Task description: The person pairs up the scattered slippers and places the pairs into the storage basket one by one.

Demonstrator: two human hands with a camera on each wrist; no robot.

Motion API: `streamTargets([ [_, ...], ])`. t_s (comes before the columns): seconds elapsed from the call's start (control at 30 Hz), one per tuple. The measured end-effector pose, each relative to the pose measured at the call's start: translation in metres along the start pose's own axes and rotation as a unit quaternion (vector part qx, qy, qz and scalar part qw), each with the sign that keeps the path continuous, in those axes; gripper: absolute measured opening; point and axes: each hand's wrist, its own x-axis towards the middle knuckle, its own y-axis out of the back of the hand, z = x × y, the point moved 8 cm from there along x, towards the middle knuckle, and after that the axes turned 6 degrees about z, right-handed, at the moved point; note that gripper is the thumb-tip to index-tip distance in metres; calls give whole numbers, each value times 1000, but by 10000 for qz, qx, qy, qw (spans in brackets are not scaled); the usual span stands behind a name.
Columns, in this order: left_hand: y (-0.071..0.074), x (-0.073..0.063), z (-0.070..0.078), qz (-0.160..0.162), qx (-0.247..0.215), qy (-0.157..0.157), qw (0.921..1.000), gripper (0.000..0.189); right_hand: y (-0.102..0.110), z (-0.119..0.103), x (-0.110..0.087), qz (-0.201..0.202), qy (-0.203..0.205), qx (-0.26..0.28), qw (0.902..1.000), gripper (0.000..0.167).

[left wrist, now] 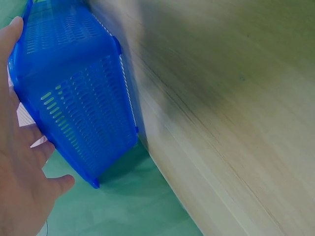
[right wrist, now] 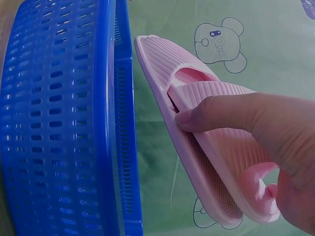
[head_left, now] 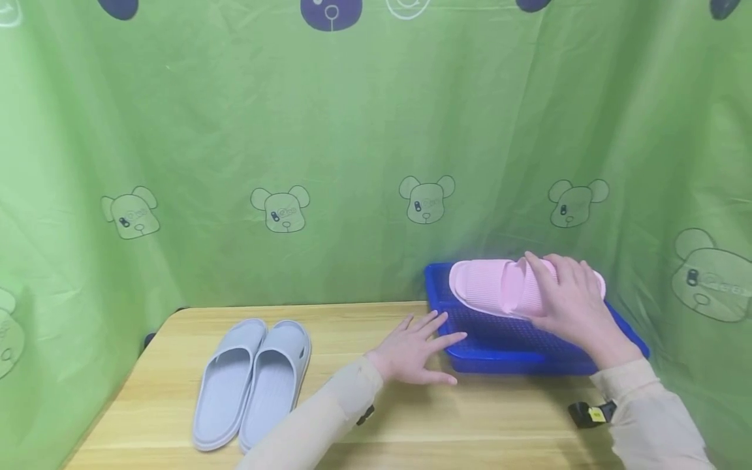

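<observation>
My right hand (head_left: 570, 307) grips a pair of pink slippers (head_left: 484, 287) over the blue basket (head_left: 523, 365). The right wrist view shows the two ribbed slippers (right wrist: 197, 147) pressed together, one against the other, with the thumb (right wrist: 216, 113) across their side. They are raised above the rim of the perforated basket (right wrist: 49, 113). At the basket's front left corner, my left hand (head_left: 411, 352) has its fingers spread and holds nothing. In the left wrist view these fingers lie beside the basket (left wrist: 83, 98); whether they touch it I cannot tell.
A pair of grey slippers (head_left: 226, 391) lies side by side on the left of the wooden table (head_left: 411, 424). A green curtain (head_left: 352, 130) with bear prints hangs behind and at both sides. Near my right wrist is a black strap (head_left: 581, 414) with a yellow label.
</observation>
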Motion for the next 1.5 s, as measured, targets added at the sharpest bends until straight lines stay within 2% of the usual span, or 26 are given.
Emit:
streamTargets([
  [0.67,1,0,2,38,-59,-27,10000,85,-34,17,1,-655,-10,17,9978,122],
  [0.9,1,0,2,7,-12,-24,10000,86,-46,14,3,-1063,17,-22,9943,121],
  [1.23,3,0,1,65,-30,-24,10000,85,-55,1,13,-1268,390,-138,9911,116],
  [1.5,-1,1,0,-4,44,0,10000,86,-57,-3,22,-1234,682,-276,9896,117],
])
